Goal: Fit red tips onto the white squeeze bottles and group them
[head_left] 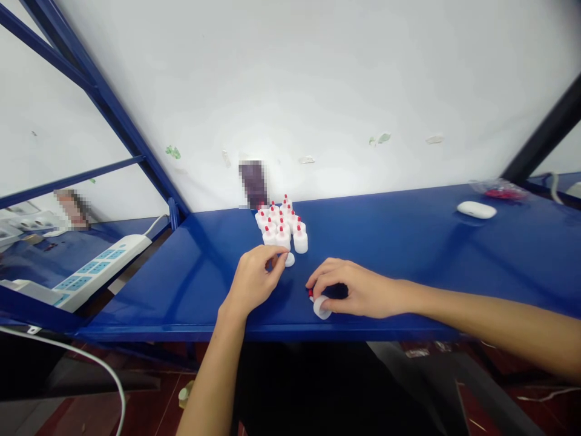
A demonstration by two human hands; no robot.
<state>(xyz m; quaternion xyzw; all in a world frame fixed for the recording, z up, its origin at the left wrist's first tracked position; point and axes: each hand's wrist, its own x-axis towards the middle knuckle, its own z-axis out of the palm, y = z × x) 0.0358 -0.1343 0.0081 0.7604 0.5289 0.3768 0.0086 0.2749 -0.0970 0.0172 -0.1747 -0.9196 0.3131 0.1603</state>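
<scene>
My left hand (258,275) is closed, thumb and forefinger pinched at the edge of a small white round piece (289,260) just above the blue table. Nearer the table's front edge, my right hand (351,287) curls its fingers and thumb around a white round bottle part (322,307), its circular end facing me. A red tip (311,292) shows beside those fingers; whether it belongs to the same part is partly hidden. Behind my left hand stands a cluster of several white squeeze bottles (300,241), upright, with red-tipped nozzles.
The blue table (399,242) meets a white wall at the back. A white oval case (476,210) and a clear bag of red pieces (503,191) lie at the right. A blurred dark rectangle (254,183) leans on the wall. Left are a power strip (102,266) and blue frame bars (104,97).
</scene>
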